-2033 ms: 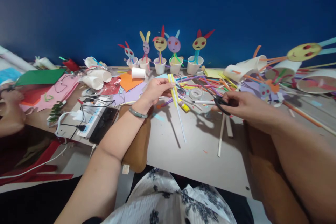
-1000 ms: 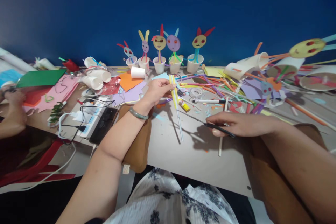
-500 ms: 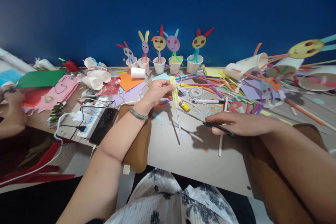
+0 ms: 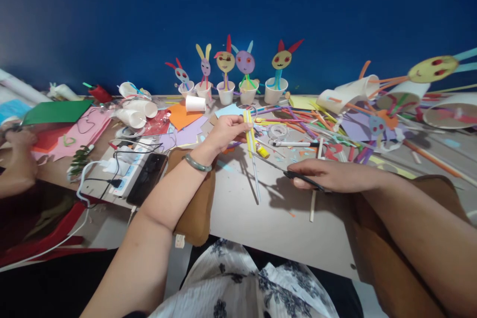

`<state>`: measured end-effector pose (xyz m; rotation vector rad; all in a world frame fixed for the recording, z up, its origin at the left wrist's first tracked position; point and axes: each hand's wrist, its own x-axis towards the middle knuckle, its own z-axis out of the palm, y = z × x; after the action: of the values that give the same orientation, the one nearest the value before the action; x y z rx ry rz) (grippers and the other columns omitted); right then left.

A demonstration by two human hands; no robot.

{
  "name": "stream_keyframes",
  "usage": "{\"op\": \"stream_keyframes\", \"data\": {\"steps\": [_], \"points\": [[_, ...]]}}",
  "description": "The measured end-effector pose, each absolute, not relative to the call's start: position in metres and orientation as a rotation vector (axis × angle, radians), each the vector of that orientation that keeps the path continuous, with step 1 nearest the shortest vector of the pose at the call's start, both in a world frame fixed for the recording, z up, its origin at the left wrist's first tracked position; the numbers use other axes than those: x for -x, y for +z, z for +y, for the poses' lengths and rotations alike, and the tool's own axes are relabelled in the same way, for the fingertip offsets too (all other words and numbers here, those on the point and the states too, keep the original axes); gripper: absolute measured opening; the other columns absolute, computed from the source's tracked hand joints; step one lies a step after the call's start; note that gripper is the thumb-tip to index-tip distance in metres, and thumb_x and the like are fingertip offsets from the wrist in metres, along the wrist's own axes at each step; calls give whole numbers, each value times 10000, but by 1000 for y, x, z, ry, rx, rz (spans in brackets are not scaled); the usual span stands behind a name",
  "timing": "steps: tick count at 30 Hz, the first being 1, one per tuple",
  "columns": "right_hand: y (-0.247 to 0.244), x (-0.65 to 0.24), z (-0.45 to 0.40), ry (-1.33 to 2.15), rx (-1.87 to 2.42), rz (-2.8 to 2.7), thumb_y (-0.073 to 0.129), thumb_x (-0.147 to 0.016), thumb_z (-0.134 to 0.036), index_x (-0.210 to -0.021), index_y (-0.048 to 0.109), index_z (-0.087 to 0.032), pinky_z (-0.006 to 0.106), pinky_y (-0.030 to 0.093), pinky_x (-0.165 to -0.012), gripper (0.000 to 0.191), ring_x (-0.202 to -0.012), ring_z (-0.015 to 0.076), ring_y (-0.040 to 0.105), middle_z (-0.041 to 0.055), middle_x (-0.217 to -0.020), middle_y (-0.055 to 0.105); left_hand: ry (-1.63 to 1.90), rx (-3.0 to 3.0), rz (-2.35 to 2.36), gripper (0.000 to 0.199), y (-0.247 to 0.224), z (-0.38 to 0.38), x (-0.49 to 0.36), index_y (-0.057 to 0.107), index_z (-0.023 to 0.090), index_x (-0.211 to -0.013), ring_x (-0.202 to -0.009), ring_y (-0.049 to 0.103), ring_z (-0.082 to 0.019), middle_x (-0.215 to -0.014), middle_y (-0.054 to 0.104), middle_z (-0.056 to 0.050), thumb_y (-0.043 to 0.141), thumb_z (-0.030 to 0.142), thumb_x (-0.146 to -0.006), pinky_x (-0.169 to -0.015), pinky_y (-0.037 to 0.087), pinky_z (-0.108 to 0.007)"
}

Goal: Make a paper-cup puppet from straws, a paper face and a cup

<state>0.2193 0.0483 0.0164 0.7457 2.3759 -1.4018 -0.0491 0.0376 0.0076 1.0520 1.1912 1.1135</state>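
My left hand (image 4: 231, 131), with a bracelet at the wrist, pinches thin straws (image 4: 250, 134). They look yellow at the top, and a pale blue-white length (image 4: 256, 179) runs down from them toward the table. In my right hand (image 4: 324, 174) is a pair of dark-handled scissors (image 4: 303, 178). Their blades point left and reach the straws just below the yellow part; whether the blades are parted is hard to make out. A yellow glue stick (image 4: 263, 151) lies right behind the blades. A white stick (image 4: 313, 206) passes under my right hand.
Paper cups holding rabbit-faced puppets (image 4: 225, 92) line the blue wall. Coloured straws (image 4: 309, 121), a tape roll (image 4: 278, 132) and a marker (image 4: 296, 144) lie at right. A power strip (image 4: 130, 169) and phone (image 4: 149, 179) are at left, beyond them another person's hand (image 4: 18, 139).
My right hand and the scissors have shifted slightly left, toward the straws. The lower straw tips have moved a little right. My left hand keeps its pinch.
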Motion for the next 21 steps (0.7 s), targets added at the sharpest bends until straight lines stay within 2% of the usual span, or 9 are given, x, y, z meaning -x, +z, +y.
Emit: {"op": "stream_keyframes", "data": {"steps": [8, 21], "points": [[15, -210, 41, -1514, -781, 2370, 484, -845, -787, -714, 452, -193, 304, 364, -656, 609, -694, 149, 411, -10, -719, 427, 1119, -1053, 1205, 362, 6, 37, 47, 636, 119, -754, -598, 621, -67, -702, 684, 3, 869, 388, -687, -593, 523, -198], [6, -206, 40, -1599, -844, 2374, 561, -802, -766, -696, 480, -201, 275, 364, -626, 581, -658, 145, 432, -15, -690, 461, 1129, -1040, 1223, 363, 8, 37, 45, 620, 120, -730, -565, 586, -55, -659, 636, 29, 876, 370, -676, -575, 507, -195]]}}
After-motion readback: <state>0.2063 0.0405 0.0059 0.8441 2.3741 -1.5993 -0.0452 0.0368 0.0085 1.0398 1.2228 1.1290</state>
